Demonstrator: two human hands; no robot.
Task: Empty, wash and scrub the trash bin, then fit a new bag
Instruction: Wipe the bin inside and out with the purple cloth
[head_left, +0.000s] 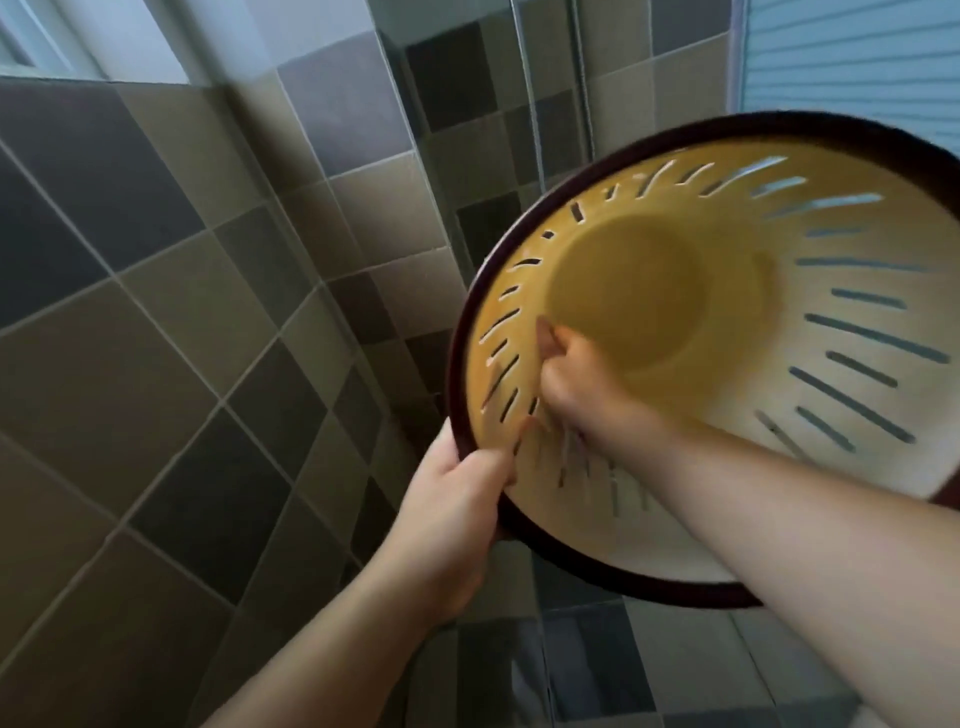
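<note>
Bin held tilted, right hand inside

Left hand (457, 499) pinches the bin (857, 332) rim at 7 o'clock; right hand (571, 374), curled, possibly around something blurred, presses the slotted wall. That one-handed wet grip may slip under hard scrubbing.

Left hand (457, 499) up in front, arm coming from the bottom left, fingers (493, 460) curled tight around the dark rim of the trash bin (857, 249). Right arm bare, reaching across from the right side and into the bin. Right hand (569, 376) closed in a loose fist against the inside wall, knuckles up, blurry. Both wrists straight.
</note>
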